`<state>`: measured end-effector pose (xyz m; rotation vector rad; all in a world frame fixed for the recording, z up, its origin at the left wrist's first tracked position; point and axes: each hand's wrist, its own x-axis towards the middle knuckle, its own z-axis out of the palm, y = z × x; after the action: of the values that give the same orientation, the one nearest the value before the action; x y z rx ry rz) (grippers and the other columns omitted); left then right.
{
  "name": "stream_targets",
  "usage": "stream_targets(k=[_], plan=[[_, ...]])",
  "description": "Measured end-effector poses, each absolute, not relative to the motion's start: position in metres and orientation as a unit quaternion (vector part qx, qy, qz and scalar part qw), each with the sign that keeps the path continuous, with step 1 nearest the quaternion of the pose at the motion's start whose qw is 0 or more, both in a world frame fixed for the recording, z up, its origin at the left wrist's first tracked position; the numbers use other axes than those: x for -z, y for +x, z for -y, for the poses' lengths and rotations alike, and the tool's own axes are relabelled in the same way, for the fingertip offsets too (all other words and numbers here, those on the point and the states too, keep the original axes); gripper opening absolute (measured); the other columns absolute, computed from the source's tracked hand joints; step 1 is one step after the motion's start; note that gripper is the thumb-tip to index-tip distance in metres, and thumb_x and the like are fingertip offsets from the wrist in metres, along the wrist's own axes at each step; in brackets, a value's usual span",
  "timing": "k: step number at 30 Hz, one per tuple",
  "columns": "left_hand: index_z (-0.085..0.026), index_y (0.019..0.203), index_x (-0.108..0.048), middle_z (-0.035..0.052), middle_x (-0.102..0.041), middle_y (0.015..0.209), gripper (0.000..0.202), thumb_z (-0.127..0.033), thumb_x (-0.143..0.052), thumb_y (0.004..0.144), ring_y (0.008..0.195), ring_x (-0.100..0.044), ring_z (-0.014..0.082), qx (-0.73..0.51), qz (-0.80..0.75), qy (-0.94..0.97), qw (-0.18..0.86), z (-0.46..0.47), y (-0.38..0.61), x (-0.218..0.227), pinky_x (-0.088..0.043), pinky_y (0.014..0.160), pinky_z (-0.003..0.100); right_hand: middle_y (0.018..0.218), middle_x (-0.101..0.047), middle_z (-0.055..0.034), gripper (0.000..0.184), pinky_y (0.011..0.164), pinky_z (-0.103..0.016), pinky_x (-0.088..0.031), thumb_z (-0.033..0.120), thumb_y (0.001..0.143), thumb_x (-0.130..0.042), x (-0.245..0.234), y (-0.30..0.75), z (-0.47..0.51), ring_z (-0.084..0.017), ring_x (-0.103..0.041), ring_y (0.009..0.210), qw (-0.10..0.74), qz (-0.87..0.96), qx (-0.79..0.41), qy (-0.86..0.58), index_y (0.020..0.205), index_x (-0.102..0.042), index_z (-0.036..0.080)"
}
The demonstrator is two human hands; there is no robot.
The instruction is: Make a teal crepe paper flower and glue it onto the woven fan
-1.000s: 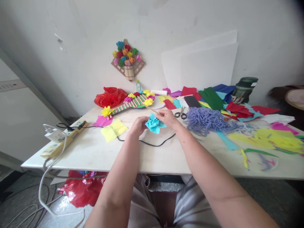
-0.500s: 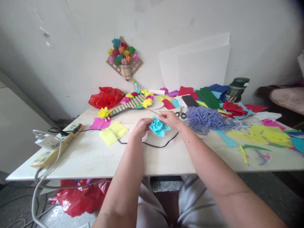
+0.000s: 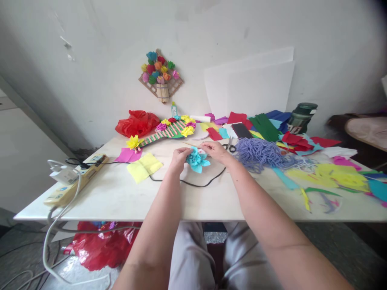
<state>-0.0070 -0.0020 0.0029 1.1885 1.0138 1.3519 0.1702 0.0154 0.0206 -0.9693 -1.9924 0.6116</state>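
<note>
Thumb and fingers of the left hand [image 3: 180, 156] are pinched together on the upper-left edge, around 10 o'clock, of a turquoise paper flower [image 3: 198, 162], which sits between both hands over the tabletop [image 3: 127, 205]. The right hand [image 3: 214, 150], at the flower's 2 o'clock, has its fingertips closed on a thin wooden stick [image 3: 190, 143] pointing towards 9 to 10 o'clock; whether it also touches the flower is unclear. From the flower, black-handled scissors [image 3: 229, 147] lie near at 2 o'clock, just beside a heap of lavender yarn [image 3: 260, 154] at 3. A black cable [image 3: 201, 185] curves past at 6. Yellow paper [image 3: 144, 166] lies at 9 o'clock, just beside magenta paper [image 3: 128, 154]. Between 10 and 11 rests a lute-shaped craft [image 3: 171, 131] trimmed with paper blossoms.
</note>
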Motion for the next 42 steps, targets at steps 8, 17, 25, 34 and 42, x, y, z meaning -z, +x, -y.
stream_targets(k=[8, 17, 25, 34, 42], plan=[[-0.015, 0.054, -0.060, -0.0029, -0.045, 0.046, 0.024, -0.036, -0.069, 0.059, 0.046, -0.037, 0.0080, -0.559, -0.448, 0.555, 0.423, 0.004, -0.004, -0.006, -0.026, 0.046, 0.023, 0.095, -0.075, -0.0060, 0.030, 0.076, -0.029, -0.050, 0.041, 0.085, -0.059, -0.023, 0.174, -0.015, -0.020, -0.067, 0.085, 0.397, 0.792, -0.191, -0.422, 0.104, -0.074, 0.023], [-0.016, 0.051, -0.059, -0.0036, -0.042, 0.044, 0.018, -0.029, -0.064, 0.063, 0.045, -0.035, 0.0086, -0.538, -0.483, 0.580, 0.375, 0.013, 0.000, -0.013, -0.026, 0.045, 0.024, 0.106, -0.073, -0.0066, 0.029, 0.082, -0.032, -0.052, 0.036, 0.086, -0.059, -0.017, 0.177, -0.020, -0.020, -0.068, 0.093, 0.378, 0.803, -0.203, -0.413, 0.108, -0.073, 0.024], [-0.015, 0.054, -0.062, -0.0028, -0.046, 0.047, 0.018, -0.030, -0.067, 0.062, 0.047, -0.038, 0.0086, -0.535, -0.463, 0.594, 0.382, 0.013, -0.001, -0.010, -0.027, 0.046, 0.023, 0.096, -0.075, -0.0064, 0.028, 0.079, -0.030, -0.052, 0.028, 0.081, -0.059, -0.018, 0.176, -0.018, -0.020, -0.067, 0.093, 0.400, 0.794, -0.269, -0.371, 0.102, -0.074, 0.018], [-0.013, 0.058, -0.065, 0.0006, -0.057, 0.053, 0.021, -0.032, -0.073, 0.054, 0.049, -0.046, 0.0098, -0.543, -0.409, 0.527, 0.510, 0.009, -0.005, -0.006, -0.034, 0.049, 0.023, 0.097, -0.075, -0.0054, 0.027, 0.076, -0.030, -0.054, 0.028, 0.082, -0.059, -0.012, 0.171, -0.021, -0.019, -0.068, 0.088, 0.397, 0.792, -0.312, -0.341, 0.101, -0.075, 0.021], [-0.011, 0.059, -0.066, 0.0027, -0.060, 0.052, 0.019, -0.030, -0.070, 0.055, 0.050, -0.052, 0.0137, -0.541, -0.395, 0.504, 0.545, 0.008, -0.008, -0.003, -0.041, 0.054, 0.027, 0.103, -0.074, -0.0044, 0.026, 0.089, -0.034, -0.052, 0.023, 0.083, -0.059, -0.010, 0.169, -0.023, -0.020, -0.068, 0.098, 0.383, 0.824, -0.254, -0.333, 0.104, -0.074, 0.024]])
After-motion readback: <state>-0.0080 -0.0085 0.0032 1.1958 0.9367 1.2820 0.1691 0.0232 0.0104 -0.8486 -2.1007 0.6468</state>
